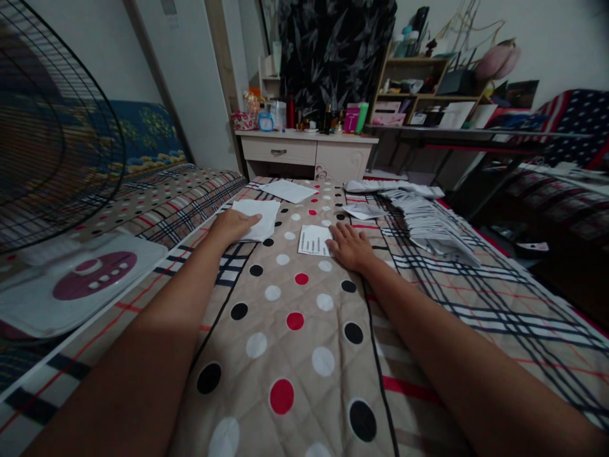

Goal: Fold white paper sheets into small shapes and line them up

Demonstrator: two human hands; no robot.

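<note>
My left hand (233, 225) is closed on a white paper (264, 212), its thumb lying across the top and its other fingers mostly hidden. To the right, my right hand (351, 246) lies flat with fingers apart, the fingertips at the right edge of a small white card (311, 240) with dark printed lines. Beyond my left hand a larger white sheet (288, 190) rests on the dotted bedspread (290, 298). A loose white slip (362, 211) lies past my right hand, beside a long fanned stack of white papers (428, 223).
A black wire fan guard (61, 127) fills the upper left, above a white package with a purple oval (95, 276). A white drawer cabinet (280, 151) stands past the bed's far end, with bottles and boxes on top. A desk with shelves (419, 95) is at the back right.
</note>
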